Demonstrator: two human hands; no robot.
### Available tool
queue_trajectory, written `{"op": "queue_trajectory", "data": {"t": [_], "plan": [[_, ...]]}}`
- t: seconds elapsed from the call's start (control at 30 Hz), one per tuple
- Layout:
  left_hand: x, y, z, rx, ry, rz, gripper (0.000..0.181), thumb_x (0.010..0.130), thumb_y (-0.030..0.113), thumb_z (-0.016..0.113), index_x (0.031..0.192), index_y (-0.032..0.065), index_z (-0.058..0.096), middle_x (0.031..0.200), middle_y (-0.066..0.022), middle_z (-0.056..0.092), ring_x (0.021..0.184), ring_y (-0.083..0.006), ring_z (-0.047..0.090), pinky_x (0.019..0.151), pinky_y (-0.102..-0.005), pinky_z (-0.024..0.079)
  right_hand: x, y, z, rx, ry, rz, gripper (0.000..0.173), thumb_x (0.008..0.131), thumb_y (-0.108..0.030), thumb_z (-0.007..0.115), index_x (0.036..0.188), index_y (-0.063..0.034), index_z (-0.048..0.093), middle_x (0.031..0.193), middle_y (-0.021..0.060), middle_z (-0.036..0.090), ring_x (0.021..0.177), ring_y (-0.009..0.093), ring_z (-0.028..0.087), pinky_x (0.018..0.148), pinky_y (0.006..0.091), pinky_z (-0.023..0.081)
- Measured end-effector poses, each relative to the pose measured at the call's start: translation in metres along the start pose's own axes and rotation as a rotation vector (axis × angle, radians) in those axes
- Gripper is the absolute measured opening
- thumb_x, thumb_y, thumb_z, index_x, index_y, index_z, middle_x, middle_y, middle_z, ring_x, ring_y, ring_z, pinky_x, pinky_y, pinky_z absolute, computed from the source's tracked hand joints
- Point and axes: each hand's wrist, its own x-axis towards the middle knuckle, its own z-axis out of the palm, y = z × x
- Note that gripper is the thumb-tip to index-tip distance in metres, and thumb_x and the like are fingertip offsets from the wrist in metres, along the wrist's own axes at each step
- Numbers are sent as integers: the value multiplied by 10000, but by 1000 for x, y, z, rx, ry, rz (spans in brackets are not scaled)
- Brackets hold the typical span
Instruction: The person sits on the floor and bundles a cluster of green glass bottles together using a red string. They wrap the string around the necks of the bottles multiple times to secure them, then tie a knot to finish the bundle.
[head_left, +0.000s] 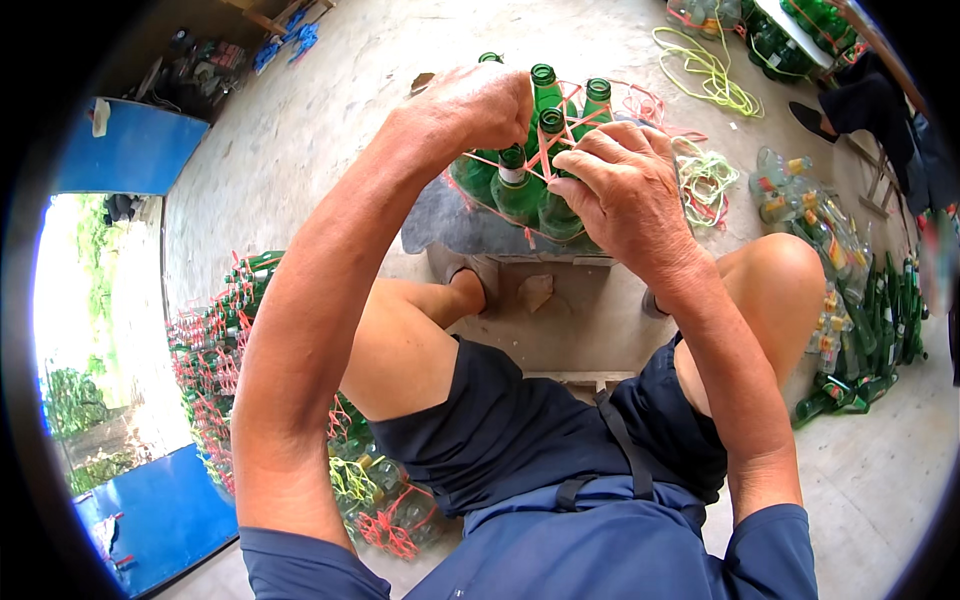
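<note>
Several green glass bottles stand upright in a tight bundle on a low stand with a dark cover. Pink plastic twine runs round the bundle and criss-crosses between the bottle necks. My left hand is curled into a fist over the left and far side of the bundle; whether twine is inside it is hidden. At the right side, my right hand has its thumb and forefinger close together at the twine beside the nearer necks, its other fingers bent. I cannot tell whether it pinches the twine.
Yellow-green twine lies right of the stand, with another coil farther off. Loose bottles are heaped on the floor at right, near a seated person's leg. Tied bottle bundles are stacked at left, beside a blue door.
</note>
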Motion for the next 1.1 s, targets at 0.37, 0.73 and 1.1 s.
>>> {"op": "queue_trajectory", "data": {"t": [0.37,0.73,1.1], "plan": [[-12,-17,32,-119,133,-114,215,789,167,764,966,149,884,863,-157,799,800,-333,771,776,-444,610,-1,3,-1,-4,-8,1,180,923,-262,816,1041,-128,790,987,15,732,1094,251,688,1010,448,476],[-54,1,75,-400,488,-272,232,894,226,726,1040,123,872,938,-174,807,850,-343,799,796,-419,624,-3,3,-3,7,-10,-4,205,914,-247,825,1061,-107,791,994,28,729,1054,265,678,982,446,486],[-80,22,127,-1155,810,-348,127,1008,78,772,1092,-3,820,730,64,682,626,6,529,561,-208,404,-2,4,2,7,-10,-6,172,863,-242,852,993,-145,796,967,-4,722,1057,243,675,998,429,474]]}}
